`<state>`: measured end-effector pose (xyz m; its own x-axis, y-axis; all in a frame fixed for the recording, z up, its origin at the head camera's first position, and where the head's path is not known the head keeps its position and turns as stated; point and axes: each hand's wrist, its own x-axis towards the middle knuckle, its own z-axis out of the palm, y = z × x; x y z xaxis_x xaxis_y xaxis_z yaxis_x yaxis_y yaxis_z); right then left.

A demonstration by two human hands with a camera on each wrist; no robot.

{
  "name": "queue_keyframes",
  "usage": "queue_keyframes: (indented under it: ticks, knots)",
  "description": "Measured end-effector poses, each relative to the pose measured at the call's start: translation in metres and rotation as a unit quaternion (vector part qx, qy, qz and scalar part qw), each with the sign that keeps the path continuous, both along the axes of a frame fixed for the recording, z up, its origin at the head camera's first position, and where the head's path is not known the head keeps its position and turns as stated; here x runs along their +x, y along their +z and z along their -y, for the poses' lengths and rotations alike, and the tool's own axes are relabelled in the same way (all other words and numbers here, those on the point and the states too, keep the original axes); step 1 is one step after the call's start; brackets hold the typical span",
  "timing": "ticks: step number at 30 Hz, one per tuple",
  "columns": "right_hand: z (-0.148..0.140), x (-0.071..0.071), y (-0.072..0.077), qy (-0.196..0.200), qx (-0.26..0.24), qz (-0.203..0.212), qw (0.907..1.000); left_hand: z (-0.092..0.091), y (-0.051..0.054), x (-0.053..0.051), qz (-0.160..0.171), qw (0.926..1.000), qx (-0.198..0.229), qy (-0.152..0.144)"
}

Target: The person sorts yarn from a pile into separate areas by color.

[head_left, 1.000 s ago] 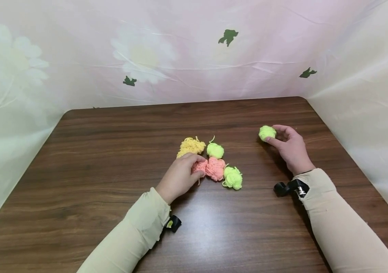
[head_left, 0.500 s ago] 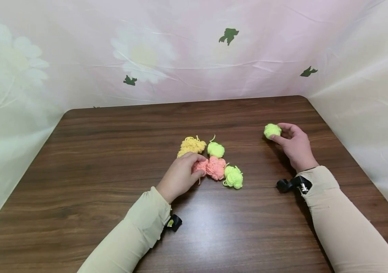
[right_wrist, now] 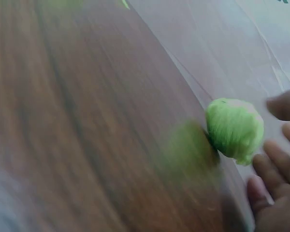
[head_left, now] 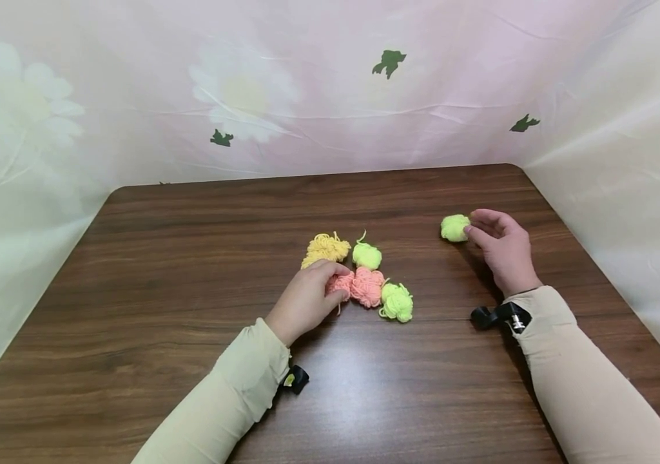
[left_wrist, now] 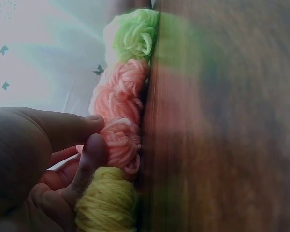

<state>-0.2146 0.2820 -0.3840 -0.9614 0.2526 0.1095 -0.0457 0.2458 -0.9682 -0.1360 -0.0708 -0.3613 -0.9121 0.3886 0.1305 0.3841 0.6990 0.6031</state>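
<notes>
Fingers (left_wrist: pixel 93 151) of the left hand (head_left: pixel 303 299) are curled in against a pink ball of yarn (head_left: pixel 342 284), thumb and forefinger pinching it where it rests on the desk (head_left: pixel 191 290). The right hand's (head_left: pixel 506 254) fingers are well parted and have hold of nothing; just beside them, toward the back of the desk, sits a lone green ball (head_left: pixel 454 228). Next to the pinched ball is a second pink ball (head_left: pixel 368 287), with another green ball (head_left: pixel 367 256) behind it, a third green ball (head_left: pixel 396 303) at its right, and a yellow bundle (head_left: pixel 327 247) behind the left hand. As far as the arrangement shows, five pieces are gathered into a close group – that part looks done – while the lone green one stands well apart, so bringing it in, if it belongs there, seems to be what is left. The left hand covers part of the yellow bundle and the pinched ball, and the left wrist view cuts the yellow off at the bottom. Whether a right fingertip brushes the lone ball is hard to tell – the right wrist view is blurred, its hand cropped at the edge.
</notes>
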Motion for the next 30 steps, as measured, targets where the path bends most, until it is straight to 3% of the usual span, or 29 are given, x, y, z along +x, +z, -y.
queue_keyframes:
  ticks: [4, 8, 21, 30]
  knots:
    - [0.006, 0.002, 0.002, -0.051, -0.065, -0.081, 0.9933, 0.001, -0.002, -0.001, -0.002, 1.0000, 0.000, -0.001]
    - [0.011, 0.004, 0.005, -0.041, -0.089, -0.107, 0.9894, 0.001, -0.004, -0.002, -0.007, 1.0000, 0.002, -0.003]
    - [0.029, 0.021, 0.007, 0.080, -0.122, -0.072, 0.9867, 0.000, -0.004, -0.004, -0.003, 1.0000, 0.005, 0.002]
    - [0.040, 0.030, 0.001, 0.219, -0.150, -0.017, 0.9639, 0.000, -0.002, -0.004, 0.001, 1.0000, 0.005, 0.001]
